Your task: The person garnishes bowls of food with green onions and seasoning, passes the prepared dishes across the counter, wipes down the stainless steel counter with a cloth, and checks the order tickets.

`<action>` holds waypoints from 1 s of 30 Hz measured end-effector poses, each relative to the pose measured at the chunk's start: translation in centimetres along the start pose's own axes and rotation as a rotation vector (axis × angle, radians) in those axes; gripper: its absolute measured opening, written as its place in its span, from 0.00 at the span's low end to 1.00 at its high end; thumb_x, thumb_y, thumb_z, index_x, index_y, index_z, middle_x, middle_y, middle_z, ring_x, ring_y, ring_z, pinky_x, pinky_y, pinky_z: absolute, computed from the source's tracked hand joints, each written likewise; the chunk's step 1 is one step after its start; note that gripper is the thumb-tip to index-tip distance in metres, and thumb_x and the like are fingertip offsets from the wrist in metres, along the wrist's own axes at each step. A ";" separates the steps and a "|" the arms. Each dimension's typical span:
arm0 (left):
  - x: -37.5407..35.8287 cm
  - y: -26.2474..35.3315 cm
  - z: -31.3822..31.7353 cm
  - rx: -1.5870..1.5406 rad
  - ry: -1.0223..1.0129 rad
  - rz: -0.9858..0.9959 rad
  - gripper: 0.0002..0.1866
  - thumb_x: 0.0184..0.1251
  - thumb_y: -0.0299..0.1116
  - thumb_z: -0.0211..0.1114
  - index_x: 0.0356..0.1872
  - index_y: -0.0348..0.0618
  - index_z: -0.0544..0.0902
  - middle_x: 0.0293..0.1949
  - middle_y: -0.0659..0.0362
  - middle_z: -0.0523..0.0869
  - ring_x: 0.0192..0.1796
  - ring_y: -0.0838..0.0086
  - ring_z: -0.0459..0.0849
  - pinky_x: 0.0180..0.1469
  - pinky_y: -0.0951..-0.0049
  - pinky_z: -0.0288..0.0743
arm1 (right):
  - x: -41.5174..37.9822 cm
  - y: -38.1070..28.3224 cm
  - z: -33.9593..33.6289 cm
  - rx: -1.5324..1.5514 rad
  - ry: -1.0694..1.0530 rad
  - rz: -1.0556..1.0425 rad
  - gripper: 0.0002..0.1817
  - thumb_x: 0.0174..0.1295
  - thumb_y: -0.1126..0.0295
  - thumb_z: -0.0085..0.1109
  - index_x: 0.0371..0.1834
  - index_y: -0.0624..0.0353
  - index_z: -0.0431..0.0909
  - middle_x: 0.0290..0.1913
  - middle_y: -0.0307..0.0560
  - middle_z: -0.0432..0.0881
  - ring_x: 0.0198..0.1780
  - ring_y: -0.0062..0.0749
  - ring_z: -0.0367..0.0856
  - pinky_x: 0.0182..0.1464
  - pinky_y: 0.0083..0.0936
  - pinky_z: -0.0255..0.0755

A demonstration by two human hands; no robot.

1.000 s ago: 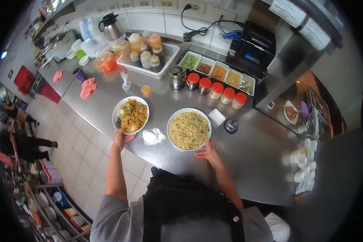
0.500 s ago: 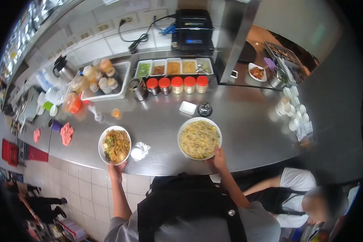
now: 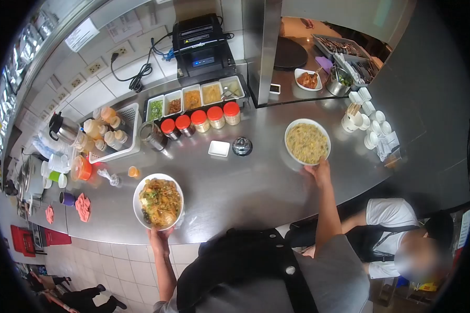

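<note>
My left hand [image 3: 158, 238] grips the near edge of a white bowl [image 3: 136, 204] heaped with noodle-like food [image 3: 164, 198] and green garnish, low over the counter's front edge. A crumpled white wrapper [image 3: 179, 221] shows partly behind that bowl. Stretched out to the right, my right hand [image 3: 320, 170] holds the near rim of a white dish [image 3: 286, 140] of fried rice [image 3: 308, 142]. This dish is over the counter, below the pass-through opening. Between the two lie a small white square dish [image 3: 219, 148] and a silver call bell [image 3: 242, 146].
Red-lidded jars [image 3: 200, 121] stand before a row of topping trays [image 3: 192, 98] and a black printer [image 3: 201, 52]. A bottle basket [image 3: 134, 136] and a pink cloth [image 3: 83, 207] are on the left. Stacked white cups [image 3: 385, 128] sit at the right. A co-worker [image 3: 389, 216] is at lower right.
My right hand has carried the fried rice dish right and farther across the counter. The noodle bowl stays in my left hand and now covers much of the white wrapper. The view has turned right.
</note>
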State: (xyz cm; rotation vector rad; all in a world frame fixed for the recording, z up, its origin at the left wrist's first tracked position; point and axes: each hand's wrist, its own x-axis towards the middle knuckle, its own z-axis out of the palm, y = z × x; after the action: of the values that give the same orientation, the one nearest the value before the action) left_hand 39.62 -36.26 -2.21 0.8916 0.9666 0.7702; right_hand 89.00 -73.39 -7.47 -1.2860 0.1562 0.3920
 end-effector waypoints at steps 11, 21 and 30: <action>0.2 -1.6 20.5 0.106 -0.436 -0.353 0.34 0.62 0.33 0.56 0.69 0.46 0.53 0.62 0.47 0.69 0.55 0.54 0.79 0.45 0.55 0.85 | 16.6 -5.4 -2.2 0.058 0.120 -0.043 0.23 0.76 0.60 0.32 0.66 0.66 0.53 0.54 0.61 0.72 0.42 0.48 0.83 0.42 0.36 0.87; 5.6 -11.5 38.5 0.080 -0.805 -0.432 0.34 0.65 0.29 0.49 0.71 0.50 0.46 0.62 0.44 0.69 0.51 0.53 0.83 0.43 0.56 0.86 | 20.6 -6.6 -4.6 0.033 0.036 -0.006 0.25 0.76 0.57 0.34 0.67 0.66 0.53 0.55 0.58 0.73 0.43 0.46 0.83 0.42 0.35 0.86; 10.0 -16.5 44.7 0.042 -0.878 -0.447 0.40 0.71 0.35 0.52 0.73 0.56 0.34 0.61 0.43 0.71 0.56 0.54 0.81 0.55 0.59 0.81 | 21.2 -5.7 -5.0 0.083 0.007 -0.040 0.28 0.73 0.52 0.43 0.67 0.60 0.57 0.59 0.56 0.72 0.51 0.45 0.80 0.50 0.36 0.82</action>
State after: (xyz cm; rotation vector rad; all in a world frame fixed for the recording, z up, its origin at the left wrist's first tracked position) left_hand 86.78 -47.24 -7.48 0.8797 0.3626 -0.0553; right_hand 111.25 -75.32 -10.68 -1.2075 0.1510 0.3435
